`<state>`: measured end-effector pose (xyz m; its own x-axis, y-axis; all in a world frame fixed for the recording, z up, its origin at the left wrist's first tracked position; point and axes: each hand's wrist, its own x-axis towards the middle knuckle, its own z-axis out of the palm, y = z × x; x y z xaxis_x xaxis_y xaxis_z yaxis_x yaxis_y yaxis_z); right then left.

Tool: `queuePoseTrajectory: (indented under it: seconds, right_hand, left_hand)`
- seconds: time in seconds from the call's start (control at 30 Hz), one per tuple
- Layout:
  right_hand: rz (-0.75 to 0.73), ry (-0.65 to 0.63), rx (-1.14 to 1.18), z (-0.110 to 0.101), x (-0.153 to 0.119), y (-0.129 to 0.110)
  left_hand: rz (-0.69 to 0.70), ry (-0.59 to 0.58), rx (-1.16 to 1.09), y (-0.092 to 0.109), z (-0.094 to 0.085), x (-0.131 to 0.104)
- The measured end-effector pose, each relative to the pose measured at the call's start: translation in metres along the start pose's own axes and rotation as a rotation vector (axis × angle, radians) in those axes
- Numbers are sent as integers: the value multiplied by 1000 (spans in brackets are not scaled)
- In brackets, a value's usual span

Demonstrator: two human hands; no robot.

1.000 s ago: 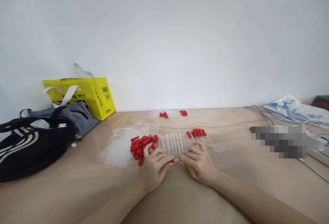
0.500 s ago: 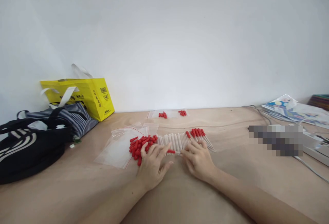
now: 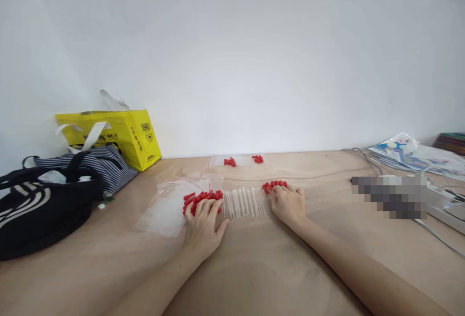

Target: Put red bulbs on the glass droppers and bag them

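Note:
My left hand (image 3: 204, 228) rests over a pile of red rubber bulbs (image 3: 201, 199), its fingers spread and touching them, the thumb held apart. Right of the pile, clear dropper tubes (image 3: 245, 203) lie side by side in a row. At the row's right end are several droppers with red bulbs (image 3: 278, 184) on their far ends. My right hand (image 3: 289, 205) covers their stems, with fingers curled down by the bulbs, closed on one dropper as far as I can see. The fingertips are partly hidden.
Clear zip bags (image 3: 163, 209) lie under and left of the pile. Farther back is a bag with red-bulbed droppers (image 3: 238, 161). A yellow bag (image 3: 145, 139) and black bag (image 3: 43, 214) stand left. A power strip (image 3: 446, 214), cables and printed packets (image 3: 417, 154) lie right.
My right hand has moved right, from the clear tubes to the red-bulbed droppers. My left hand has drawn back left onto the bulb pile. The red bulb between the hands is gone from there.

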<state>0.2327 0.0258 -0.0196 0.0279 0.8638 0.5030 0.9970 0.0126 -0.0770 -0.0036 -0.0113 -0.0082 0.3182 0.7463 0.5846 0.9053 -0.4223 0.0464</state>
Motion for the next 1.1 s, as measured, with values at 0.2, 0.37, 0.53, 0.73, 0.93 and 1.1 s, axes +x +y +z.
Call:
queuePoseTrajectory:
  seconds: [0.2, 0.37, 0.53, 0.73, 0.93, 1.1]
  right_hand:
    - [7, -37, -27, -2, 3, -3]
    - [15, -78, -52, -3, 3, -5]
    - [16, -92, -66, -4, 2, -7]
    - [19, -116, -73, -2, 1, -6]
    - [9, -109, -60, -1, 1, -4]
    - [-24, -70, -44, -5, 0, -8]
  left_hand:
    - [3, 13, 26, -4, 2, 0]
    - [3, 32, 46, -6, 1, 2]
    - [-2, 45, 63, -7, 0, 3]
    - [-13, 43, 69, -9, -1, 4]
    - [19, 32, 114, -14, -1, 7]
    - [47, 31, 117, -19, 4, 11]
